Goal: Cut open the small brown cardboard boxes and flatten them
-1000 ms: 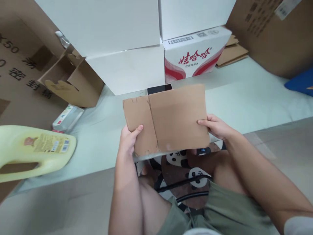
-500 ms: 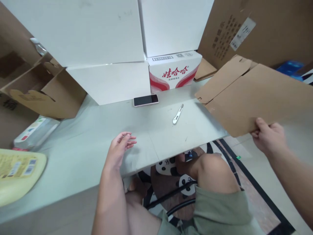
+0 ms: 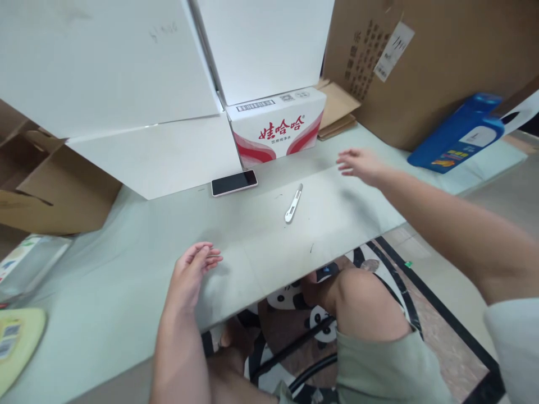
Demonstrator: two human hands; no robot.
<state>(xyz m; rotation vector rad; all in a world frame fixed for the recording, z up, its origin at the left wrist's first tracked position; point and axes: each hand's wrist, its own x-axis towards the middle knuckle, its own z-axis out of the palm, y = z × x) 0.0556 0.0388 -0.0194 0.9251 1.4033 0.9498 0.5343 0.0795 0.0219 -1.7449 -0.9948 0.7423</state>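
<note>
Right hand (image 3: pixel 359 164), head view: shifted inward and farther since the earlier frame, cardboard sheet released; fingers loosely spread, nothing held.
Left hand (image 3: pixel 197 262): empty, half-curled over the near table (image 3: pixel 138 247).
White cutter (image 3: pixel 292 206): laid between the hands, touched by neither.
Cardboard stack (image 3: pixel 337 106): seen beside printed box (image 3: pixel 280 134); sheet's place cannot be told.
Cutter tip (image 3: pixel 300 187): blade exposure unresolved; a finger might be nicked by a low sweep.

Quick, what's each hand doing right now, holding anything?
Left hand: open, fingers loosely bent, holding nothing visible.
Right hand: open, holding nothing visible; the white utility knife lies apart from it.
</note>
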